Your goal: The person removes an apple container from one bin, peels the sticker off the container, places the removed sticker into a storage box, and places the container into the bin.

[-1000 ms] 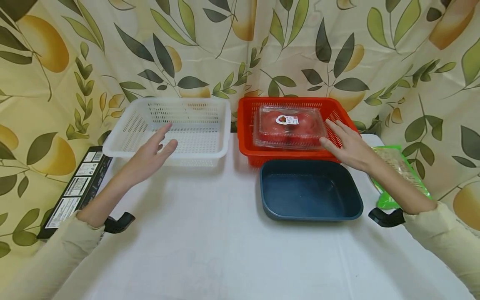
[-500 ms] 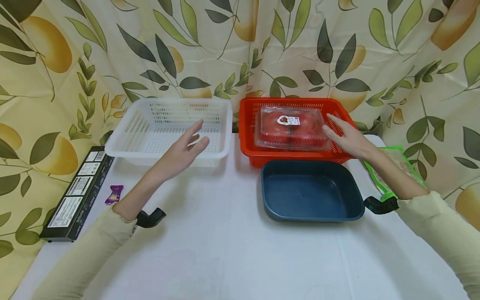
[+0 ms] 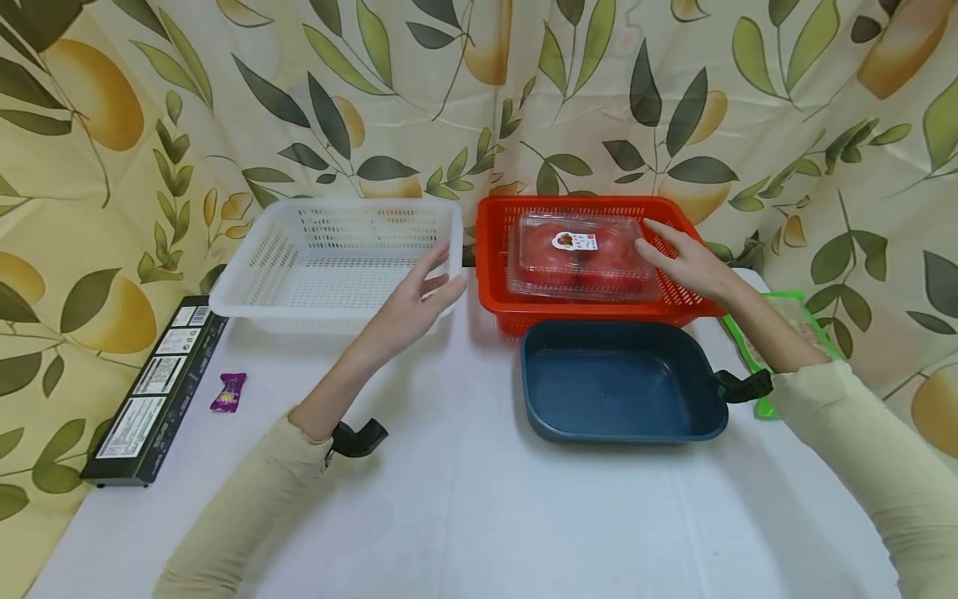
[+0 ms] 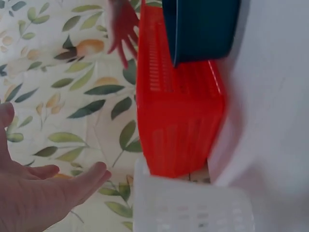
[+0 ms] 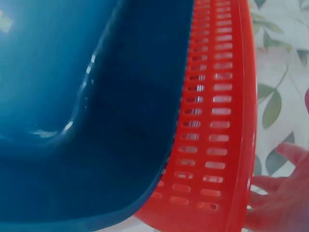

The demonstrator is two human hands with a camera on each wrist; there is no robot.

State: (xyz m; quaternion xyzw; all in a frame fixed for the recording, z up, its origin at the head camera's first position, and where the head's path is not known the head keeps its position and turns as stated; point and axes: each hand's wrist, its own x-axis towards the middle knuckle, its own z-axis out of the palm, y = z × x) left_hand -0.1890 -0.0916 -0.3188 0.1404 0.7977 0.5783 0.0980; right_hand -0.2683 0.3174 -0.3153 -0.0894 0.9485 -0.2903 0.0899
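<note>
My left hand (image 3: 410,309) is held over the front right corner of the white perforated basket (image 3: 258,291), fingers extended and nothing in them. In the left wrist view its thumb and fingers (image 4: 72,191) are spread apart. My right hand (image 3: 692,264) hovers over the right part of the red basket (image 3: 490,287), empty, its fingertips right by the end of a clear plastic box (image 3: 580,254). Round red fruit shows through the lid, which carries a small white label. In the right wrist view the fingers (image 5: 270,198) overlap the red basket's rim.
A dark blue basin (image 3: 614,383) stands in front of the red basket, beneath my right forearm. Further right lies a green-edged packet (image 3: 801,320), partly hidden by that arm. A long black box (image 3: 153,391) and a small purple wrapped candy (image 3: 229,392) lie at left.
My left hand has moved right across the white basket toward the red one, uncovering the purple candy. My right hand has stayed over the red basket, its forearm swinging slightly inward.
</note>
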